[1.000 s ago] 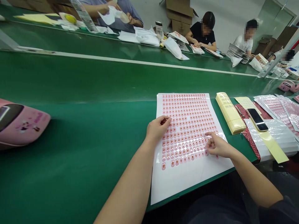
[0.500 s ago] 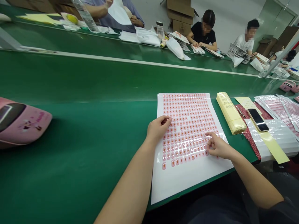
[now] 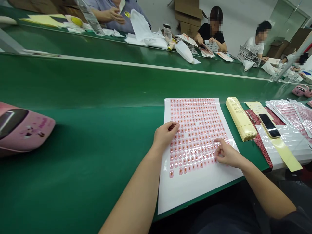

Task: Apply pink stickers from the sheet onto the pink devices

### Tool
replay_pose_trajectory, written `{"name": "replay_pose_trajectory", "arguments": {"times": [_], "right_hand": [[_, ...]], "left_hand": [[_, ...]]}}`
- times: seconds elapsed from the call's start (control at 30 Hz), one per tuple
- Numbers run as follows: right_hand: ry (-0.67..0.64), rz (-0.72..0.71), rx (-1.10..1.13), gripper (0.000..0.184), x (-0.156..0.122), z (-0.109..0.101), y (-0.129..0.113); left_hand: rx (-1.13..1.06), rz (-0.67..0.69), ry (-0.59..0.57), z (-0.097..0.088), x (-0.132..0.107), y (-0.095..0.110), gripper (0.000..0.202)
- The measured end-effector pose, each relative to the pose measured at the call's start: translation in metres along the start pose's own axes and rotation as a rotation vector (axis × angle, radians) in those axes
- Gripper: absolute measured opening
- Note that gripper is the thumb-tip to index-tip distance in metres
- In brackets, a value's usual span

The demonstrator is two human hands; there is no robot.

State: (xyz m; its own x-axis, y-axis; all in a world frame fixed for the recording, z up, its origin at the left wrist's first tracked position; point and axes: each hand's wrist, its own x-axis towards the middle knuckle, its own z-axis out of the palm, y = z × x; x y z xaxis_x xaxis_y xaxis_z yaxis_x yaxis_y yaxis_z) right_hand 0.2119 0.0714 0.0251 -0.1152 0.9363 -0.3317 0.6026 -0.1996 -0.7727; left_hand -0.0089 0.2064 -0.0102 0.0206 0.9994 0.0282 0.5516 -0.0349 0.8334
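A white sheet [image 3: 192,191] covered with rows of several small pink press-on nails [image 3: 197,123] lies on the green table [image 3: 85,152] in front of me. My left hand [image 3: 164,134] rests on the sheet's left edge, fingers curled in over the nails, and I cannot make out anything in them. My right hand [image 3: 226,152] sits at the lower right of the nail rows, thumb and fingers pinched together at a nail.
A pink device [image 3: 21,130] lies at the left. Right of the sheet are a stack of yellow strips [image 3: 240,118], a phone [image 3: 268,125] on patterned cloth, and plastic-wrapped nail sheets [image 3: 292,112]. Other people work with papers and bags along the far table [image 3: 109,48].
My hands have barely moved. The person across the far table has put down the white sheet, and another far worker now holds up a small sheet.
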Motion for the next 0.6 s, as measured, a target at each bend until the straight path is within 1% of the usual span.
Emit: {"name": "replay_pose_trajectory", "arguments": {"times": [0.37, 0.6], "right_hand": [[0.032, -0.030, -0.112, 0.057, 0.001, 0.005, 0.003], [0.082, -0.092, -0.235, 0.060, -0.001, 0.013, 0.011]], "left_hand": [[0.001, 0.006, -0.001, 0.000, 0.000, -0.002, 0.029], [0.001, 0.019, 0.011, 0.001, 0.001, -0.002, 0.028]]}}
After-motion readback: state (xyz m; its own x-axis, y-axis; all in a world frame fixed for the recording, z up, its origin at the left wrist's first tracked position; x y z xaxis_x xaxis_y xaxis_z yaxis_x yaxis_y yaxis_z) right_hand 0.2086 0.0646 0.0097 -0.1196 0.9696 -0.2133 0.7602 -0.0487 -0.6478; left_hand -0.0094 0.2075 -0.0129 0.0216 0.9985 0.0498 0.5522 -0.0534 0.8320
